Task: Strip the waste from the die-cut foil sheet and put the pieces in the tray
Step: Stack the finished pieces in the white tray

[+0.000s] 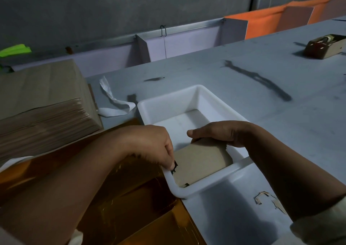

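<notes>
A white plastic tray (pixel 187 97) stands on the grey table in front of me. Inside its near end lies a brown die-cut piece (pixel 200 160), its back side up and slightly bowed. My left hand (pixel 157 143) pinches the piece's left edge just inside the tray's near-left corner. My right hand (pixel 222 132) holds the piece's far right edge, fingers curled over it. A gold foil sheet (pixel 142 213) lies under my left forearm, to the left of the tray.
A tall stack of brown sheets (pixel 43 102) sits at the left. A white paper strip (pixel 112 102) curls behind the tray. Small waste scraps (pixel 269 200) lie on the table near my right forearm. A tape dispenser (pixel 325 46) stands far right.
</notes>
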`<state>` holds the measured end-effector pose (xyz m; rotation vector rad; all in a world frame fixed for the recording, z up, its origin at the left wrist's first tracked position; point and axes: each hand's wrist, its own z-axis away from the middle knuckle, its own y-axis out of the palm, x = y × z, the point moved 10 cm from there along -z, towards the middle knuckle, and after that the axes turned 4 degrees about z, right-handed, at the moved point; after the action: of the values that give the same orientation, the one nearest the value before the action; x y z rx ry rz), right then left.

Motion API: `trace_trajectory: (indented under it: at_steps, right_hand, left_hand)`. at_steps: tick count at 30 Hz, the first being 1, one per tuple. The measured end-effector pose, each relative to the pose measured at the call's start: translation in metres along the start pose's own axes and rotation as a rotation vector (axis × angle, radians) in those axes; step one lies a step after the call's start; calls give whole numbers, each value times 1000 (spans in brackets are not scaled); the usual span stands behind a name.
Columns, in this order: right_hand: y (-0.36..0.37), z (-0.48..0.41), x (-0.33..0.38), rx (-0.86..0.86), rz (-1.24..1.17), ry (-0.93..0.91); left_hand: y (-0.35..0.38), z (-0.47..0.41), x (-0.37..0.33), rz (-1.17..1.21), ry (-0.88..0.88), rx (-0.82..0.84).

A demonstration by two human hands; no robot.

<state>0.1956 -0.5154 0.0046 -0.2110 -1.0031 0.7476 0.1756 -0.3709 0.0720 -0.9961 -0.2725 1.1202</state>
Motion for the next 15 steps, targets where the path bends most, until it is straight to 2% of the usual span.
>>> trace_trajectory:
  at_steps: [3,5,9,15]
  right_hand:
    - [-8,5,15,-48,21,-144]
    - [-7,9,22,-20,25,-217]
    - [10,9,16,152,60,-209]
    - [12,5,15,183,48,-224]
  left_hand:
    - [10,-6,0,29,-43,76]
    - [15,-7,4,112,-104,133]
    - [16,-7,8,193,-145,151]
    - [17,-7,7,261,-160,132]
